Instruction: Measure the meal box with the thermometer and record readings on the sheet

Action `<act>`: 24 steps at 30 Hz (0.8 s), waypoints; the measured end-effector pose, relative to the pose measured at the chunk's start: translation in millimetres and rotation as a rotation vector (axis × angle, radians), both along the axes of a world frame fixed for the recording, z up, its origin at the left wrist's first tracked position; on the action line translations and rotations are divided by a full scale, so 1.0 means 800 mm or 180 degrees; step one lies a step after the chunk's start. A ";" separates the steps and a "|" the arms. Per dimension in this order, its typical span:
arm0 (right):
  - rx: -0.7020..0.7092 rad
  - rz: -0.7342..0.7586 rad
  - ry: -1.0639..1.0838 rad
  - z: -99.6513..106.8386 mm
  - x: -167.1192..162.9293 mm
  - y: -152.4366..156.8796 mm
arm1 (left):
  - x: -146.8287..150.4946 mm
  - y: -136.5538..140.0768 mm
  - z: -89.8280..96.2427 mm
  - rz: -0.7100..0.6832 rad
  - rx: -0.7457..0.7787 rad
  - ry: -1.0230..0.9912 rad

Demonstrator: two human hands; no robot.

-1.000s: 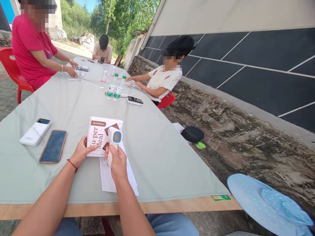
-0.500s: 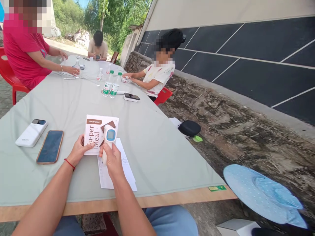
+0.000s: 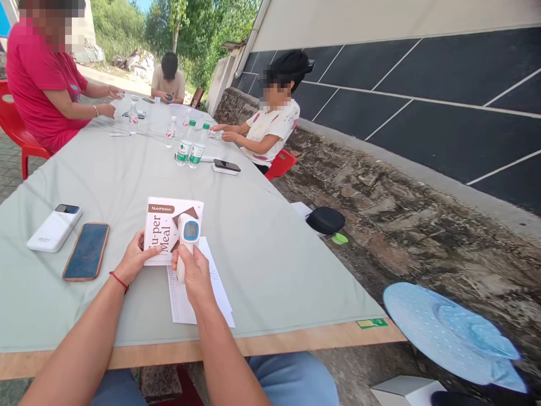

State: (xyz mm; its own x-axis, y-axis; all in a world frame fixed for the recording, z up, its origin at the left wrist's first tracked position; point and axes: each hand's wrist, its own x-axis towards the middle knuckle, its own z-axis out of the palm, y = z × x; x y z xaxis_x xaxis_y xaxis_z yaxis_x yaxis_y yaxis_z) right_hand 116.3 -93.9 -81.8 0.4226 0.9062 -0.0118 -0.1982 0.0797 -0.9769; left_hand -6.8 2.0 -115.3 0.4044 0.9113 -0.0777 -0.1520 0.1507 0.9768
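Note:
My left hand (image 3: 137, 254) grips the lower left side of a white and brown NutriMotion box (image 3: 158, 225), which stands up facing me. In my right hand (image 3: 193, 270) is a white infrared thermometer (image 3: 188, 232), its fingers wrapped round the handle. The thermometer's small blue-rimmed screen faces me, and its head overlaps the box's right part in view; whether the two touch I cannot tell. Sheets of white paper (image 3: 215, 299) lie on the table under my right hand and behind the box's lower edge.
Left on the table (image 3: 274, 270) are a white power bank (image 3: 53, 231) and a phone (image 3: 87, 252). Green-capped bottles (image 3: 196, 149) and another phone (image 3: 227, 166) stand or lie farther off. Three people sit around the table. A blue hat (image 3: 448, 332) is beyond the right edge.
My hands, the box and the thermometer hold nearly still. The person in pink has drawn a hand back from a bottle at the left. The person at the right has shifted their hands slightly.

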 end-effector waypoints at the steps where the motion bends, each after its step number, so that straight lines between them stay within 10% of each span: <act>1: 0.0005 -0.0006 0.0012 0.002 0.001 -0.002 | 0.000 0.000 0.000 0.0000 0.0004 -0.0008; 13: 0.0027 -0.0205 -0.0296 0.024 0.056 -0.071 | 0.003 0.013 0.023 0.0699 0.0636 0.0203; 24: 0.0083 -0.0420 -0.0282 0.021 0.104 -0.108 | 0.059 0.135 0.023 0.0658 0.1309 0.0577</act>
